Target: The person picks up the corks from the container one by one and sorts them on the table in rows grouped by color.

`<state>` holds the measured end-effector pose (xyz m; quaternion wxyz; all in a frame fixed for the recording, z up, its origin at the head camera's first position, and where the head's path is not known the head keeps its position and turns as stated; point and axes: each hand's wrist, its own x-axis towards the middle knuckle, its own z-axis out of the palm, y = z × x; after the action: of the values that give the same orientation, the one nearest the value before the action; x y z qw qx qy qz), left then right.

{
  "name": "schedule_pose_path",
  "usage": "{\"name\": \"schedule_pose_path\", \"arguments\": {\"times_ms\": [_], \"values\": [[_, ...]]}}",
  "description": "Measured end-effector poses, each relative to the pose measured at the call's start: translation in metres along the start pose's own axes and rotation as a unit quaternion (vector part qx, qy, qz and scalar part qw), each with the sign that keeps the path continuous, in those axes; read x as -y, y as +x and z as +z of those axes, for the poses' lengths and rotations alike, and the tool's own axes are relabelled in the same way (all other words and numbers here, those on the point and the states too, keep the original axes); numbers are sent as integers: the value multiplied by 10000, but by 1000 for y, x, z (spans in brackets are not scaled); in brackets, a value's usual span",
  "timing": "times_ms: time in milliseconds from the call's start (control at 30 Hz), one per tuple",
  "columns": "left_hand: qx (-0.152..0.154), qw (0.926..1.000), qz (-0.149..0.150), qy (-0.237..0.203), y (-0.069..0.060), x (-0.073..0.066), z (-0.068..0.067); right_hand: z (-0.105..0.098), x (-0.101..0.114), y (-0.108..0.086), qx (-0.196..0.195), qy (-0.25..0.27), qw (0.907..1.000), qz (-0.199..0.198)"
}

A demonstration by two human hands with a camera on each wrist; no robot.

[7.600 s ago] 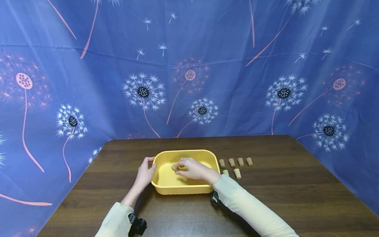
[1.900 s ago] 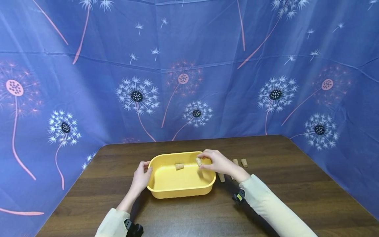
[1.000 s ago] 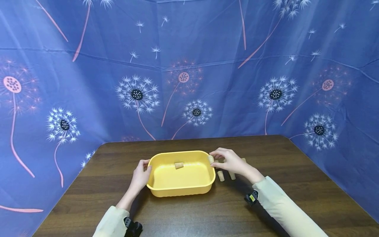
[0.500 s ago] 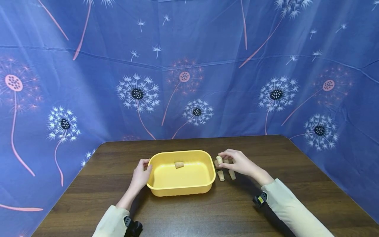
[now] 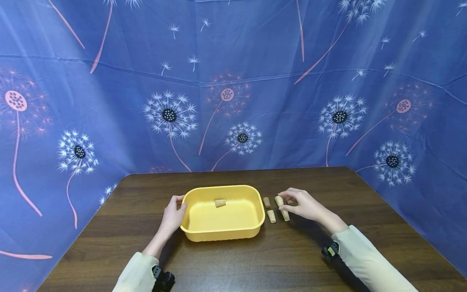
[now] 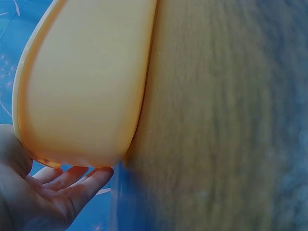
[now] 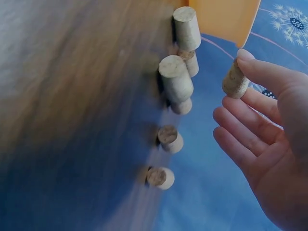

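My right hand (image 5: 303, 205) pinches a cork (image 5: 279, 201) between thumb and fingertips, to the right of the yellow tub. In the right wrist view this cork (image 7: 235, 83) hangs from the thumb and forefinger, the other fingers loosely spread. My left hand (image 5: 172, 215) holds the left end of the yellow tub (image 5: 222, 235). The left wrist view has its fingers (image 6: 86, 187) against the outside of the tub's end wall; the thumb tip is hidden there. One cork (image 5: 220, 202) lies on its side inside the tub, near the far wall.
Several corks, among them a near-left cork (image 5: 271, 216) and a far-left cork (image 5: 266, 202), stand on the dark wooden table (image 5: 219, 267) right of the tub. Some are partly hidden by my right hand. A blue dandelion-print cloth (image 5: 277, 81) hangs behind the table.
My right hand has taken the cork from the tub over its right rim and moved right, above the standing corks. My left hand stays at the tub's left end.
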<state>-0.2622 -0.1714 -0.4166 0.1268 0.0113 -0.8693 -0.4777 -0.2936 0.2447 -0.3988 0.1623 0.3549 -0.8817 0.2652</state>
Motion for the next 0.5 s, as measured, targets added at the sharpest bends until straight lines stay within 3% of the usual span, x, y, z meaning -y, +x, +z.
{"name": "schedule_pose_path", "arguments": {"times_ms": [500], "values": [[21, 10000, 1, 31, 0, 0, 0, -5, -14, -19, 59, -354, 9994, 13]]}}
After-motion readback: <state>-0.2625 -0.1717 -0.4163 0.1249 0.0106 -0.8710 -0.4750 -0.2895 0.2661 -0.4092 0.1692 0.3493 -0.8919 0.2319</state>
